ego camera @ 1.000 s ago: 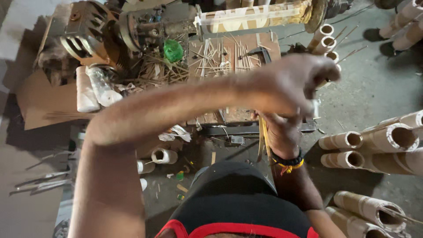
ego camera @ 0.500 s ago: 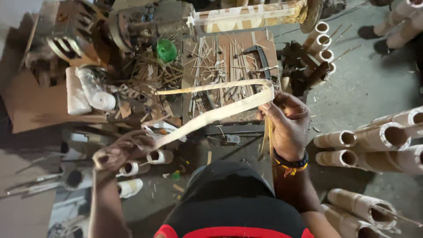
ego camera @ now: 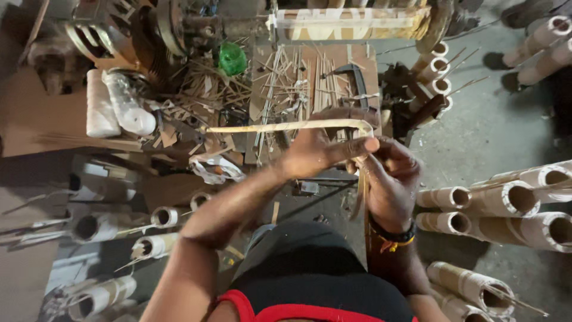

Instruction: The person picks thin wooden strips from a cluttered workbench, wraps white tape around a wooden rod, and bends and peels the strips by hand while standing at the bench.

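Two bare hands are bending a pale bamboo strip (ego camera: 286, 126) above a cluttered bench (ego camera: 369, 71): the left hand (ego camera: 316, 152) is reaching across and pinching the strip at its curve, while the right hand (ego camera: 390, 179) is clenching the end that hangs down, apparently so the springy sliver cannot snap straight, its free end pointing left over the splinters; cut bamboo tubes (ego camera: 506, 200) are lying stacked on the floor just beside the worker

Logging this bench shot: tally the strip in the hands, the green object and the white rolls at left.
Pale bent bamboo strip, gripped by left hand and right hand: 1
Green round plastic object: 1
White cylindrical rolls: 2
Total: 4
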The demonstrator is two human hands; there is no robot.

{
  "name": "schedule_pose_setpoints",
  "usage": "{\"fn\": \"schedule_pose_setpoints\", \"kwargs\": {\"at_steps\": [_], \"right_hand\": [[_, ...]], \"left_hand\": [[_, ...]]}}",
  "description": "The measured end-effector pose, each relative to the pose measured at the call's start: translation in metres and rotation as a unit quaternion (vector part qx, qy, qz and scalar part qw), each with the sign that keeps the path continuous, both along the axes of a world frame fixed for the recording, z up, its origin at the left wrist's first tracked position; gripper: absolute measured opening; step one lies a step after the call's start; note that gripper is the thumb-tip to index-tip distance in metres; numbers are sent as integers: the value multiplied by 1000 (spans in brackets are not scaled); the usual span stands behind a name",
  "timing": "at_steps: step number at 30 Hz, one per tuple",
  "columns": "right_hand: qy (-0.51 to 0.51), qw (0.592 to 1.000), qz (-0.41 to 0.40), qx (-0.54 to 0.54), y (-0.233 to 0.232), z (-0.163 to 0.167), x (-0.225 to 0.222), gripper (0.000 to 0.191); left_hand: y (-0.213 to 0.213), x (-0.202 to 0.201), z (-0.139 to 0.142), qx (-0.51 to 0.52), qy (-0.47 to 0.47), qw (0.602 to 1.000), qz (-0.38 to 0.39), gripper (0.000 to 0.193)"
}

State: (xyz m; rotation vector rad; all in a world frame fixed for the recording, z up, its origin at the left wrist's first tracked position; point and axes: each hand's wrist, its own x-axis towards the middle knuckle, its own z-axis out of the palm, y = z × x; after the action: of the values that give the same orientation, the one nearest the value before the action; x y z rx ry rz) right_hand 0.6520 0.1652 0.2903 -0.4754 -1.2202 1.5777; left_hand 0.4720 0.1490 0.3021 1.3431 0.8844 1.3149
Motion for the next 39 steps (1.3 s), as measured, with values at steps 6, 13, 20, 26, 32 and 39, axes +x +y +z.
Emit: {"fn": "schedule_pose_setpoints", "kwargs": {"at_steps": [6,13,20,26,32,39], "right_hand": [[-77,995,-58,-22,-2,6,6,18],[-56,998,-40,-14,-17,11,10,16],[23,999,5,-30,-15,13,9,12],[67,989,47,-120,-19,17,-1,17],[99,985,65,-126,-19,11,2,24],[140,980,52,-130,-17,-8,6,18]], "left_hand": [[0,-9,14,-18,62,998,6,20],[-15,-25,2,94,121,988,15,10],[50,-19,-33,223,70,972,-27,13],[121,40,-48,207,-52,951,-222,11],[135,66,-56,147,-59,945,-288,7],[127,57,-68,104,-126,944,-287,11]]}}
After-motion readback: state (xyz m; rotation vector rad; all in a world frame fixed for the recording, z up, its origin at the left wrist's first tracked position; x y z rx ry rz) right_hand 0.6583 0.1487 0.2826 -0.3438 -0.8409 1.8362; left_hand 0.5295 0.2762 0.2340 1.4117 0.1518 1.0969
